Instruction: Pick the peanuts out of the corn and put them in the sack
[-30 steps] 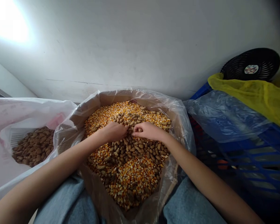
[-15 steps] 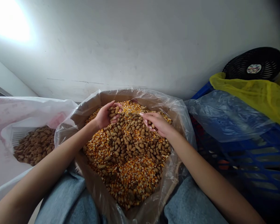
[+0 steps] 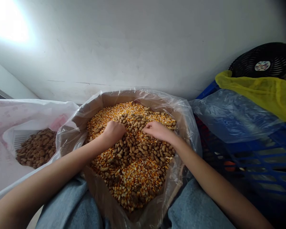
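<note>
Unshelled peanuts (image 3: 143, 148) lie heaped over loose yellow corn kernels (image 3: 139, 175) inside a large sack lined in brown with a clear plastic rim (image 3: 190, 127). My left hand (image 3: 114, 132) is palm down on the left of the peanut heap, its fingers curled under and hidden. Across from it, my right hand (image 3: 157, 130) bends over the peanuts with thumb and forefinger pinched together. Whatever either hand has in its fingers is out of sight.
At the left, a white bag (image 3: 2, 143) holds more brown nuts (image 3: 38, 149). Blue crates (image 3: 257, 159) stand at the right, with a clear plastic sheet (image 3: 233, 114), yellow mesh (image 3: 259, 90) and a black round basket (image 3: 264, 60) on top. A pale wall (image 3: 133, 47) rises behind the sack.
My left hand, palm up with peanuts in it before, has turned over, closed and come down towards me. My right hand has moved slightly nearer and its fingers have curled in.
</note>
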`<state>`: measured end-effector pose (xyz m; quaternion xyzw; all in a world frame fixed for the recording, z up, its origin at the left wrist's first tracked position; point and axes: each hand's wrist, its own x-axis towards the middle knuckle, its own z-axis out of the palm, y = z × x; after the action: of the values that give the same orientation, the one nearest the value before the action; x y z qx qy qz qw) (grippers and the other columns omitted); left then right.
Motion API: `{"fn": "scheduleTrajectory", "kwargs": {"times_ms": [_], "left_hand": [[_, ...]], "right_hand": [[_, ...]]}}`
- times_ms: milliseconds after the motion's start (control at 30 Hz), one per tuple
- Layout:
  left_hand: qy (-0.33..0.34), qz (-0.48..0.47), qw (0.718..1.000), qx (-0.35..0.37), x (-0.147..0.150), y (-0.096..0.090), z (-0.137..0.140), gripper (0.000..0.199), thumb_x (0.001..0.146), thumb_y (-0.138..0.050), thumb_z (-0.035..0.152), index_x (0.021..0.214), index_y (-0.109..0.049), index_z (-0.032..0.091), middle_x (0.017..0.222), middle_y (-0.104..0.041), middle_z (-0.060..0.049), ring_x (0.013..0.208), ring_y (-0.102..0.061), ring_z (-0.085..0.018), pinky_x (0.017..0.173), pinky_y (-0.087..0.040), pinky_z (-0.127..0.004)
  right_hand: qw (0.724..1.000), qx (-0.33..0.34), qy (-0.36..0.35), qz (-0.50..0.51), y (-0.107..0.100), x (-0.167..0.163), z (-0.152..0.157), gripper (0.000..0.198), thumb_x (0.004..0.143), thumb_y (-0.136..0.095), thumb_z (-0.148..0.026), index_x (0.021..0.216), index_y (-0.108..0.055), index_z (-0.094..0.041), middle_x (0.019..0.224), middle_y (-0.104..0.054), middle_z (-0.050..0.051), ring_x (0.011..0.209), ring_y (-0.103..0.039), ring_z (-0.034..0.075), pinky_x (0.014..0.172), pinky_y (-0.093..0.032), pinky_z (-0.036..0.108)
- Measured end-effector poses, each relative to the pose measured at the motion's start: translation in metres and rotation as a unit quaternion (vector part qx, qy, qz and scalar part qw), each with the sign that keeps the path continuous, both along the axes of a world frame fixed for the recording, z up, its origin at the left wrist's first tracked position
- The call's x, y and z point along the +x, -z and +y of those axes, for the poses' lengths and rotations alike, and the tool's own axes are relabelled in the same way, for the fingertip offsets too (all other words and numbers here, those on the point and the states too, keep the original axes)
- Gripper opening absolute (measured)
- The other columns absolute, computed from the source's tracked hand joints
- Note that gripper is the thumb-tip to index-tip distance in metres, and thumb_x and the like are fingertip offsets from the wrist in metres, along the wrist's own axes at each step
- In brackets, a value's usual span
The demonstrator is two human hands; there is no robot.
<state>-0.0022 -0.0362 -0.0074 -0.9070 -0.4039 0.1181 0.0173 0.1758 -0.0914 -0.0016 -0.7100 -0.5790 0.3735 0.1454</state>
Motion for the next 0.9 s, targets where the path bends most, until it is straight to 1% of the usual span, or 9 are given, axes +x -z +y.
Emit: {"fn": "scheduleTrajectory", "kwargs": {"times_ms": [67,133,267,367,467,567,700,833,900], "left_hand": [[0.004,0.0,1.0,-0.008,-0.001,0.001,0.001,0.034,0.079,-0.041,0.033,0.068,-0.062,0.009,0.07,-0.062,-0.019,0.068,-0.058,-0.028,0.053,-0.036,-0.028],[0.0,-0.025,0.999,-0.027,-0.005,-0.001,0.008,0.033,0.079,-0.039,0.031,0.066,-0.061,0.011,0.068,-0.061,-0.016,0.067,-0.058,-0.025,0.054,-0.037,-0.028],[-0.028,-0.219,0.952,-0.214,-0.015,-0.006,0.031,0.035,0.077,-0.036,0.039,0.063,-0.055,0.014,0.059,-0.055,-0.006,0.052,-0.049,-0.014,0.049,-0.034,-0.024],[-0.064,-0.443,0.776,-0.444,-0.022,-0.004,0.045,0.032,0.077,-0.033,0.039,0.068,-0.052,0.014,0.053,-0.044,0.0,0.04,-0.035,-0.007,0.039,-0.027,-0.02],[-0.102,-0.577,0.604,-0.541,-0.025,-0.001,0.051,0.025,0.076,-0.035,0.036,0.069,-0.048,0.015,0.052,-0.037,0.003,0.035,-0.028,-0.005,0.034,-0.022,-0.019],[-0.114,-0.645,0.546,-0.523,-0.027,-0.005,0.05,0.023,0.077,-0.039,0.036,0.07,-0.046,0.015,0.054,-0.036,0.004,0.035,-0.029,-0.004,0.033,-0.021,-0.018],[-0.163,-0.743,0.514,-0.397,-0.042,-0.024,0.048,0.023,0.077,-0.042,0.037,0.071,-0.046,0.015,0.054,-0.038,0.004,0.037,-0.031,-0.003,0.033,-0.021,-0.017],[-0.254,-0.808,0.475,-0.236,-0.092,-0.05,0.044,0.016,0.074,-0.043,0.032,0.069,-0.044,0.017,0.052,-0.037,0.005,0.036,-0.029,-0.004,0.031,-0.017,-0.017],[-0.301,-0.786,0.517,-0.159,-0.129,-0.058,0.04,0.015,0.071,-0.046,0.032,0.067,-0.044,0.017,0.052,-0.037,0.005,0.037,-0.028,-0.004,0.032,-0.018,-0.017]], "right_hand": [[0.973,-0.027,0.036,0.226,-0.006,0.003,0.0,0.021,0.069,-0.042,-0.037,0.062,-0.046,-0.018,0.048,-0.046,-0.001,0.038,-0.035,0.008,0.036,-0.022,0.02],[0.904,-0.038,0.056,0.422,-0.012,0.005,0.0,0.019,0.069,-0.037,-0.036,0.064,-0.043,-0.018,0.048,-0.042,-0.003,0.036,-0.03,0.007,0.032,-0.017,0.018],[0.82,-0.026,0.081,0.566,-0.019,0.008,0.003,0.022,0.07,-0.039,-0.039,0.064,-0.042,-0.018,0.051,-0.04,-0.003,0.038,-0.031,0.007,0.032,-0.014,0.016],[0.845,0.014,0.097,0.525,-0.017,0.005,0.003,0.031,0.071,-0.045,-0.046,0.059,-0.039,-0.017,0.053,-0.04,-0.003,0.038,-0.031,0.005,0.032,-0.014,0.016],[0.932,0.071,0.053,0.351,-0.01,-0.004,0.002,0.027,0.07,-0.051,-0.043,0.065,-0.048,-0.017,0.058,-0.047,-0.002,0.04,-0.034,0.005,0.034,-0.02,0.017],[0.99,0.113,-0.047,0.074,0.001,-0.016,0.0,0.025,0.072,-0.05,-0.04,0.086,-0.057,-0.021,0.064,-0.054,0.0,0.045,-0.043,0.008,0.044,-0.031,0.021],[0.964,0.115,-0.126,-0.204,0.014,-0.03,0.0,0.032,0.076,-0.046,-0.038,0.103,-0.054,-0.022,0.07,-0.06,0.003,0.061,-0.054,0.016,0.057,-0.036,0.026],[0.951,0.127,-0.13,-0.252,0.017,-0.034,0.002,0.026,0.077,-0.043,-0.034,0.095,-0.056,-0.022,0.07,-0.061,0.003,0.063,-0.055,0.017,0.055,-0.035,0.023],[0.962,0.138,-0.112,-0.208,0.015,-0.033,0.003,0.023,0.075,-0.045,-0.035,0.091,-0.056,-0.022,0.065,-0.06,0.001,0.057,-0.053,0.014,0.052,-0.033,0.022]]}}
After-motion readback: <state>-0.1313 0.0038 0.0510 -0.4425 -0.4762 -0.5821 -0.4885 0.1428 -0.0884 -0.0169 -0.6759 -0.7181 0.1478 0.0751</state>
